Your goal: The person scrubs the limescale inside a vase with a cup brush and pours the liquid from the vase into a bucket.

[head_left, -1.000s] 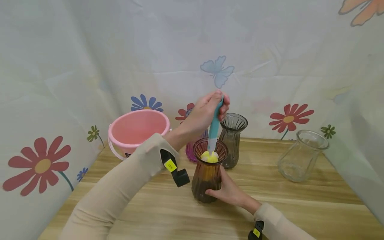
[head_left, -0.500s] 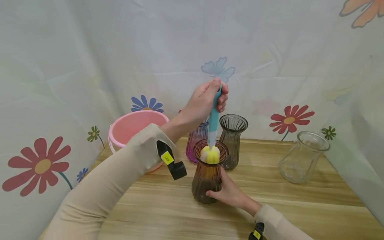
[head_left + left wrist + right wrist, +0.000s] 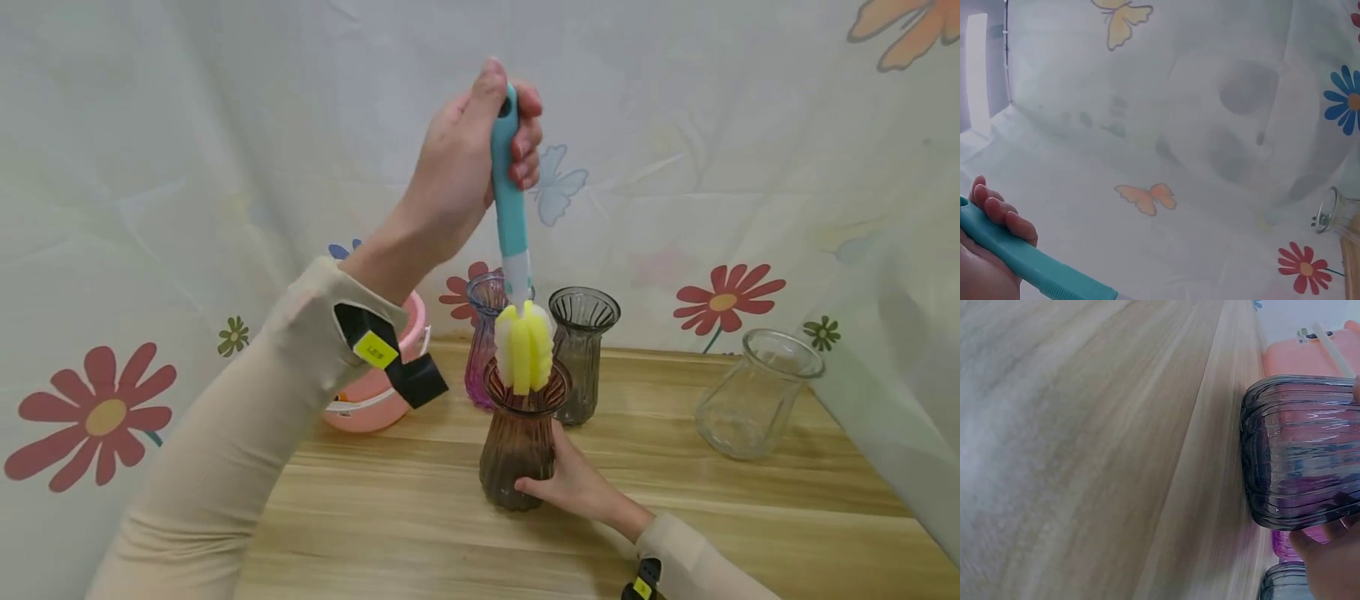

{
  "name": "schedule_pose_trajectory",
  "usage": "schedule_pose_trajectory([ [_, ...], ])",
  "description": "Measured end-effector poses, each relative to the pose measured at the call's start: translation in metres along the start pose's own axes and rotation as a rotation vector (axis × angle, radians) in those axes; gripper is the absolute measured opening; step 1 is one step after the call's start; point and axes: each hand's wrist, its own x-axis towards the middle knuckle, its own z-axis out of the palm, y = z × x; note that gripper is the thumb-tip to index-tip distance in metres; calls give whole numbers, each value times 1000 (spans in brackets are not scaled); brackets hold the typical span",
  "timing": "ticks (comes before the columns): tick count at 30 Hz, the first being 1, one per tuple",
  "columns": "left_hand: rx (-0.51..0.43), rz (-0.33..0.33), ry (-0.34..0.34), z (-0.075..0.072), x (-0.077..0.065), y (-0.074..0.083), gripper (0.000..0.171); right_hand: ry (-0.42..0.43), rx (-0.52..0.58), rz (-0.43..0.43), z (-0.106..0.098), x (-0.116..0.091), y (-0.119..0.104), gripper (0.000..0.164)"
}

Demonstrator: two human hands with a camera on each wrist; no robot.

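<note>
My left hand [image 3: 472,150] grips the teal handle of a sponge bottle brush [image 3: 510,192], held upright with its yellow and white sponge head at the mouth of a brown glass vase [image 3: 517,458]. In the head view the head's lower end overlaps the vase's flared rim. The left wrist view shows fingers [image 3: 1021,228] curled round the teal handle. On the table, my right hand [image 3: 581,483] holds the vase low on its right side, thumb in front; the other fingers are mostly hidden behind the glass. The ribbed vase [image 3: 1304,450] fills the right of the right wrist view.
Behind the brown vase stand a purple-blue glass vase [image 3: 480,358] and a grey glass vase [image 3: 581,367]. A clear glass vase [image 3: 750,408] is at the right. The pink bucket [image 3: 375,408] at the left is partly hidden by my left arm.
My left hand has risen and moved a little left, lifting the brush so its sponge head came up out of the brown vase's neck. The right hand and vase stayed in place.
</note>
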Motion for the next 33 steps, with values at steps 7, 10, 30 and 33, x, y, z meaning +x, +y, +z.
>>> schedule_pose_trajectory([
  [7, 67, 17, 5, -11, 1, 20, 39, 1, 9, 29, 1, 0, 0, 104],
  [10, 107, -26, -3, -17, -2, 21, 37, -8, 21, 35, 2, 0, 1, 104],
  [30, 736, -537, -91, -75, -46, -108, 34, 0, 22, 61, 3, 1, -2, 104],
  [33, 807, -551, -141, -84, -59, -135, 33, -1, 20, 49, 3, 1, -2, 105],
])
